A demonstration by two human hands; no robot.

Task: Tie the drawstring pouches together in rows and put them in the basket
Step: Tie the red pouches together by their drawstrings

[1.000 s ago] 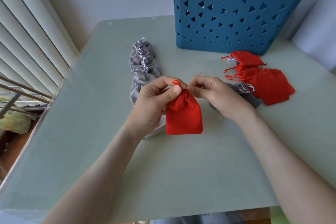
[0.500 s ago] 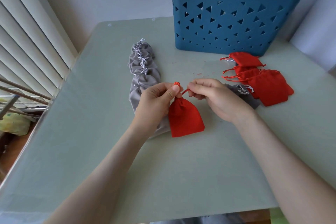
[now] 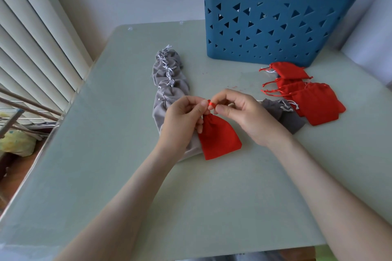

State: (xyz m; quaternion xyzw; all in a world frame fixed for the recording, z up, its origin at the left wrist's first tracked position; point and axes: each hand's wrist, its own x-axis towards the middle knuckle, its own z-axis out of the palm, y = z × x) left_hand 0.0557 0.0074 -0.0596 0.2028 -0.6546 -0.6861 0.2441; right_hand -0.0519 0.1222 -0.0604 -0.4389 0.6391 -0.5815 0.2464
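Note:
A red drawstring pouch (image 3: 219,139) lies at the table's middle, its neck gathered shut. My left hand (image 3: 183,122) and my right hand (image 3: 246,115) both pinch its red cord at the neck, fingertips almost meeting. To the left, a row of grey pouches (image 3: 168,79) tied together runs away from me; its near end is hidden under my left hand. Several loose red pouches (image 3: 311,99) lie at the right, with a dark grey pouch (image 3: 286,116) beside them. The blue basket (image 3: 273,21) stands at the back right.
The pale green table (image 3: 191,197) ends at a left edge beside white window blinds (image 3: 31,44). Below that edge a yellow bundle (image 3: 14,143) lies on the floor. A wall rises behind the basket.
The red pouch's mouth was drawn tight and gathered. Both hands rose slightly and came together at the cord on its neck; the pouch now tilts to the lower right.

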